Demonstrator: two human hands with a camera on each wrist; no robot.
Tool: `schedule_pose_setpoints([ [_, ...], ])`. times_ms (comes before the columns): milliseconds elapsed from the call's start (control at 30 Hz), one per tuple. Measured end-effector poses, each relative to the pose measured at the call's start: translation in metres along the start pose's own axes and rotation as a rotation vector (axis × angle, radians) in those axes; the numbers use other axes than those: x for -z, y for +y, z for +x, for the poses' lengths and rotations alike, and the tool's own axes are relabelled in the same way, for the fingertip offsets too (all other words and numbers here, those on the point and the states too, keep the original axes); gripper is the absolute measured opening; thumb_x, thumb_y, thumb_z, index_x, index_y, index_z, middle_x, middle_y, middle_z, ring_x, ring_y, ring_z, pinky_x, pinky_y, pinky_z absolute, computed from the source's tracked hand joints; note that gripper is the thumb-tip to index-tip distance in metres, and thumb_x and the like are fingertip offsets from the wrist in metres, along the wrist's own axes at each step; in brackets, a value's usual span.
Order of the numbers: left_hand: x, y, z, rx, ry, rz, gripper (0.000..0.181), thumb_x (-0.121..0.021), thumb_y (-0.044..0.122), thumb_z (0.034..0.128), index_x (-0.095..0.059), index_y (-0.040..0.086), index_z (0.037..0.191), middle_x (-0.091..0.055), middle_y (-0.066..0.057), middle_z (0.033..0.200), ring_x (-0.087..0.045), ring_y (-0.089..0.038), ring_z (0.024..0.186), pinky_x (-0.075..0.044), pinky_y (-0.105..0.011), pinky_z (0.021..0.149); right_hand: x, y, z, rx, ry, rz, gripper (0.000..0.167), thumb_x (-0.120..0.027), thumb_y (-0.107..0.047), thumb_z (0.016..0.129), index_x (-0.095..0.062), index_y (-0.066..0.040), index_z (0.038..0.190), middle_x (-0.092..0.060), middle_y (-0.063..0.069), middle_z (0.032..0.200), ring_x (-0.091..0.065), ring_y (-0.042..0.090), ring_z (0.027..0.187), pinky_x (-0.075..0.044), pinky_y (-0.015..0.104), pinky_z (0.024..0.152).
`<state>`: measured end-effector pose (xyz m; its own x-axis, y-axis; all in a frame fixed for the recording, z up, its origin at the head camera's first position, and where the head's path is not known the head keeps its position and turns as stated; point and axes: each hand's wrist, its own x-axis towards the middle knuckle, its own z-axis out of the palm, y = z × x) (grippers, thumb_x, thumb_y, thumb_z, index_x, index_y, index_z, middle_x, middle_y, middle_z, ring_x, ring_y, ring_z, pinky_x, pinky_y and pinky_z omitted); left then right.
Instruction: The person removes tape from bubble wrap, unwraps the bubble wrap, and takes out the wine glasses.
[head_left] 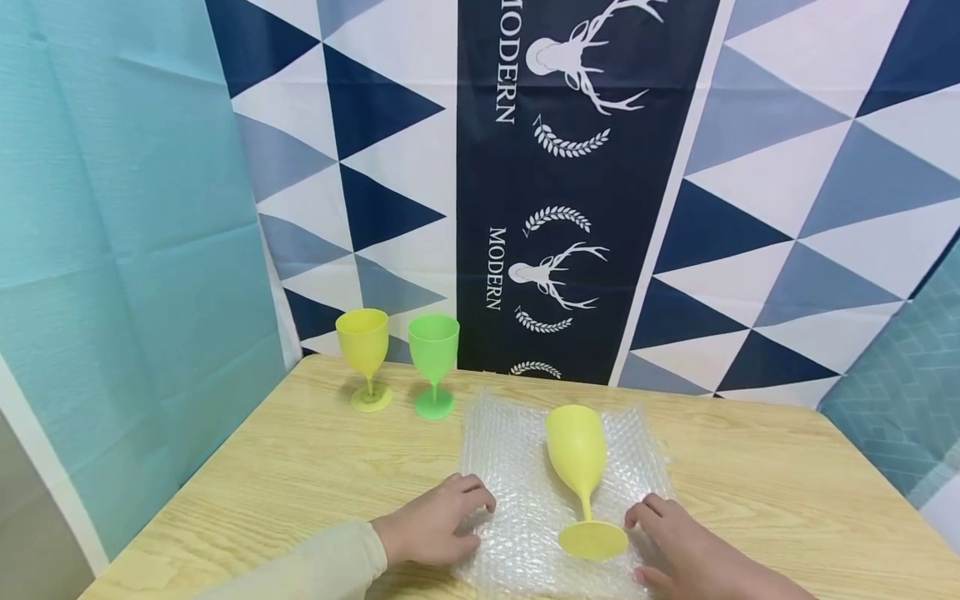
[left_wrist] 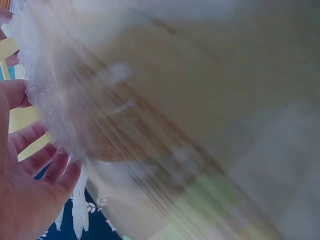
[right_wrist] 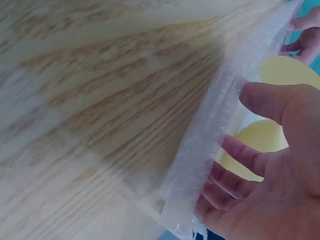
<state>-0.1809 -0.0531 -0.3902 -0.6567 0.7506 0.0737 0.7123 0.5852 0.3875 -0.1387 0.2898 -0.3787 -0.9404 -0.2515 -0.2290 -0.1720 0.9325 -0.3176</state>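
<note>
A yellow plastic goblet (head_left: pixel 576 450) lies on its side on a sheet of bubble wrap (head_left: pixel 517 475), its round foot toward me. At the sheet's left edge is my left hand (head_left: pixel 442 521), thumb and bent fingertips spread along the wrap. My right hand (head_left: pixel 686 546) is at the opposite edge, close to the goblet's foot. In the right wrist view, the fingertips (right_wrist: pixel 232 145) of that hand touch the wrap's border without a visible pinch. The left wrist view likewise has the left fingers (left_wrist: pixel 37 160) loosely bent against the wrap (left_wrist: pixel 45 95).
Toward the back left of the wooden table (head_left: pixel 337 467) stand an upright yellow goblet (head_left: pixel 363 342) and a green goblet (head_left: pixel 434 346). A patterned cloth (head_left: pixel 397 167) hangs behind the table, with a teal curtain (head_left: pixel 127 250) on the left.
</note>
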Motion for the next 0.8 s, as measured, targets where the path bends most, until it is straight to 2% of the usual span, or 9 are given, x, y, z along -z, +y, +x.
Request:
schedule_pose_setpoints([
  [200, 0.004, -0.001, 0.003, -0.012, 0.000, 0.025, 0.034, -0.065, 0.019, 0.0838, -0.058, 0.016, 0.117, -0.056, 0.005, 0.115, -0.046, -0.003, 0.101, -0.047, -0.018, 0.086, 0.002, -0.001, 0.001, 0.015, 0.019, -0.030, 0.049, -0.080, -0.042, 0.072, -0.058, -0.022, 0.111, -0.056, -0.002, 0.108, -0.051, 0.015, 0.092, -0.054, 0.044, 0.089],
  [367, 0.017, 0.006, 0.011, 0.024, -0.071, 0.068, 0.031, -0.067, 0.016, 0.0807, -0.060, 0.015, 0.111, -0.054, 0.006, 0.103, -0.043, -0.002, 0.089, -0.044, -0.014, 0.075, 0.001, -0.002, 0.002, 0.033, 0.059, -0.074, 0.047, -0.081, -0.041, 0.071, -0.061, -0.021, 0.109, -0.059, -0.003, 0.106, -0.053, 0.013, 0.091, -0.054, 0.044, 0.088],
  [467, 0.023, 0.013, 0.018, 0.040, -0.103, 0.139, 0.031, -0.067, 0.014, 0.0774, -0.062, 0.016, 0.107, -0.052, 0.007, 0.095, -0.041, -0.001, 0.080, -0.042, -0.013, 0.066, 0.000, -0.002, 0.002, 0.022, 0.063, -0.083, 0.047, -0.082, -0.038, 0.070, -0.061, -0.020, 0.109, -0.060, -0.002, 0.104, -0.053, 0.013, 0.089, -0.054, 0.044, 0.088],
  [567, 0.026, 0.020, 0.026, 0.017, -0.097, 0.261, 0.027, -0.069, 0.013, 0.0747, -0.064, 0.016, 0.101, -0.052, 0.008, 0.088, -0.042, -0.002, 0.074, -0.040, -0.012, 0.062, -0.002, -0.001, 0.003, 0.011, 0.065, -0.093, 0.047, -0.082, -0.037, 0.070, -0.062, -0.020, 0.108, -0.060, -0.002, 0.104, -0.053, 0.013, 0.088, -0.054, 0.044, 0.088],
  [700, 0.027, 0.024, 0.036, -0.033, -0.052, 0.415, 0.020, -0.073, 0.016, 0.0707, -0.066, 0.018, 0.090, -0.055, 0.009, 0.082, -0.047, -0.003, 0.073, -0.041, -0.013, 0.066, -0.005, 0.001, 0.004, 0.032, 0.063, -0.112, 0.047, -0.082, -0.038, 0.071, -0.061, -0.019, 0.109, -0.061, 0.000, 0.105, -0.054, 0.014, 0.088, -0.054, 0.045, 0.088],
  [800, 0.030, 0.026, 0.046, -0.046, -0.058, 0.442, 0.020, -0.075, 0.018, 0.0690, -0.067, 0.019, 0.087, -0.056, 0.008, 0.081, -0.050, -0.004, 0.074, -0.042, -0.013, 0.067, -0.005, 0.001, 0.006, 0.036, 0.052, -0.110, 0.048, -0.081, -0.039, 0.072, -0.061, -0.018, 0.110, -0.061, 0.001, 0.108, -0.055, 0.015, 0.091, -0.054, 0.047, 0.089],
])
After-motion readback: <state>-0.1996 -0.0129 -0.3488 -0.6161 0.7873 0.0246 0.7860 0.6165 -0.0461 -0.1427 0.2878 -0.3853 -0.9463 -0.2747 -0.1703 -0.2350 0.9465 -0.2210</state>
